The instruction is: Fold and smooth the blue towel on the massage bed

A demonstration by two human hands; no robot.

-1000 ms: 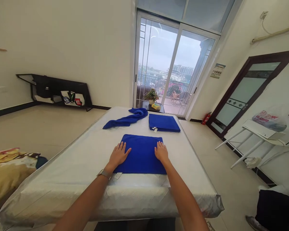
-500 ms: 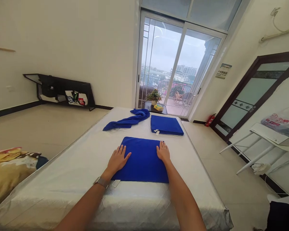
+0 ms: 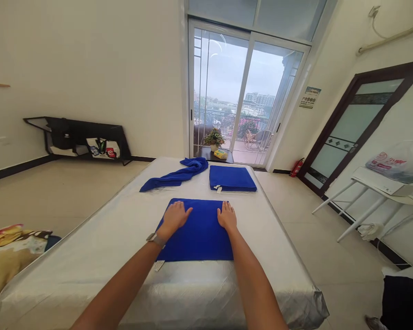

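Observation:
A blue cloth (image 3: 199, 233), folded into a flat rectangle, lies near the front edge of a mattress (image 3: 124, 256) in a shiny pale cover. My left hand (image 3: 175, 217) rests on the cloth's upper left part, thumb spread and fingers slightly bent. Flat on its far right corner is my right hand (image 3: 227, 216), fingers stretched out. A white tag (image 3: 159, 265) sticks out at the cloth's near left corner. Farther back are a folded blue stack (image 3: 232, 178) with a white tag and, left of it, a crumpled blue cloth (image 3: 179, 175).
Beyond the mattress, a small dark table (image 3: 223, 156) holds a potted plant (image 3: 214, 137) and a yellow packet (image 3: 220, 154). A white chair (image 3: 382, 195) with a plastic bag (image 3: 394, 165) stands at right. Patterned bedding (image 3: 13, 256) lies at left.
My left hand has moved up and inward over the cloth, its fingers now more bent. My right hand stays at the far right corner. The view has shifted slightly.

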